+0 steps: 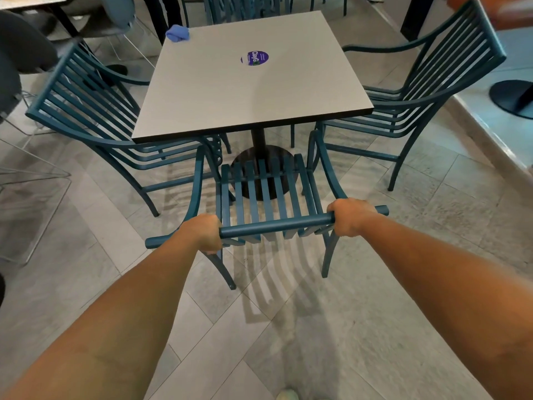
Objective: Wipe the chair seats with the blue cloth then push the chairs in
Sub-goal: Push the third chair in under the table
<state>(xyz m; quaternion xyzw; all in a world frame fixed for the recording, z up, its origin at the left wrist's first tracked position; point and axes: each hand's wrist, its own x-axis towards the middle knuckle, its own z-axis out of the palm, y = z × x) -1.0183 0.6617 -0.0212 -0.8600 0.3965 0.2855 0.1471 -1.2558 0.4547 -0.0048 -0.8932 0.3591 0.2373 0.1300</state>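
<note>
A teal slatted metal chair (264, 194) stands in front of me, facing the square grey table (230, 90). My left hand (203, 233) and my right hand (350, 216) both grip the round top rail of its backrest. Its seat front sits just short of the table's near edge. The blue cloth (177, 33) lies bunched on the table's far left corner. A second teal chair (86, 111) stands at the table's left side and a third (427, 90) at its right side, both with seats partly under the tabletop.
A round purple sticker (254, 58) marks the tabletop. The table's black pedestal base (259, 168) shows below the seat slats. Wire-frame grey chairs (26, 157) stand at the left. Another black table base (513, 96) sits on a raised floor at the right.
</note>
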